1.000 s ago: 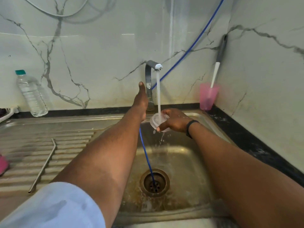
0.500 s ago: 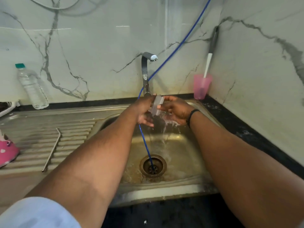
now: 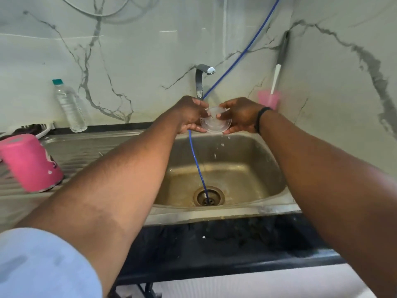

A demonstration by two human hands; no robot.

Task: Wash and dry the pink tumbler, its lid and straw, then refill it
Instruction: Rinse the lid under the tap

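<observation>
Fingers [image 3: 196, 127] of our left hand [image 3: 189, 114] and those of our right hand [image 3: 239, 115] curl round opposite edges of the clear lid [image 3: 215, 123], so we grip it between both hands. We hold the lid over the back of the sink [image 3: 268, 168], just below the tap [image 3: 203, 79], and a few drops fall from it toward the basin. A blue hose [image 3: 196, 162] runs down the wall, passes behind our left hand and ends in the drain [image 3: 208, 196]. On the draining board [image 3: 86, 147] to our left the pink tumbler [image 3: 29, 162] stands upside down, well apart from the lid. Farther back, by the wall, a clear water bottle [image 3: 69, 106] stands upright. In the right corner a pink cup [image 3: 268, 101] holds a long-handled brush [image 3: 278, 69] that leans against the marble wall. We wear a dark band [image 3: 262, 117] on the right wrist.
</observation>
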